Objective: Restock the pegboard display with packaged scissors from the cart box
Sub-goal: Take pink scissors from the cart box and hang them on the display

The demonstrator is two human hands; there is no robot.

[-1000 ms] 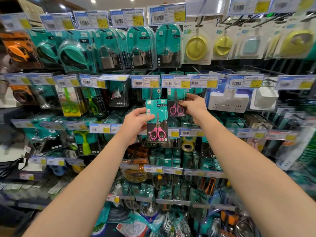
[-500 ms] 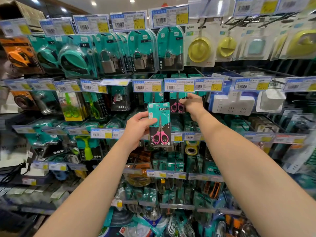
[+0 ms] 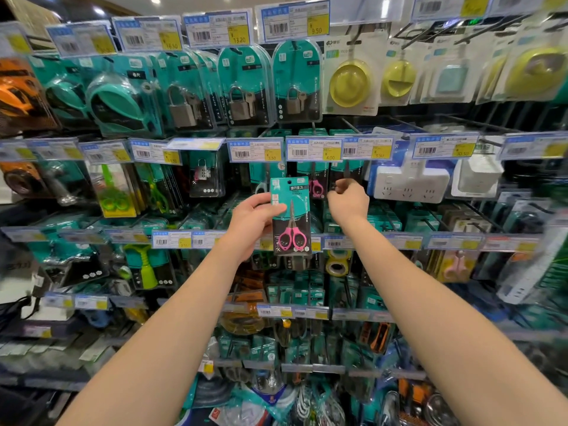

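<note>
Scissors pack (image 3: 290, 215) is dead centre of view, upright, face toward the camera, held in front of the hooks and not yet hung. It is about where it was a second ago relative to the price tags, so no real progress on that side.

Look: teal card top with a hang hole near the top edge, dark lower half, clear blister, small scissors with pink handles down and blades up. Flat, light, no visible damage.

Left hand (image 3: 252, 222) grips it from 9 o'clock: thumb across the front of the teal card, fingers behind. Firm pinch on the left edge.

Change is on the other side. Right hand (image 3: 349, 201) was on the matching hung pack (image 3: 316, 187) a second ago. It now sits at that pack's 3 o'clock, clear of its face. Fingers are curled with thumb and forefinger closed together. Whether they hold the hook tip, a pack edge or nothing, I cannot tell.

My read: the hook is being located or steadied, and threading the hang hole comes next. The hole needs to go up toward 1 o'clock.

Around it:
- the 4.00 price tag (image 3: 313, 150) at 12 o'clock, above the hung pack
- padlocks (image 3: 242, 103) higher at 11
- white power strip (image 3: 410, 182) at 3
- tape roll (image 3: 336, 265) at 5

Cart box is not in view.
</note>
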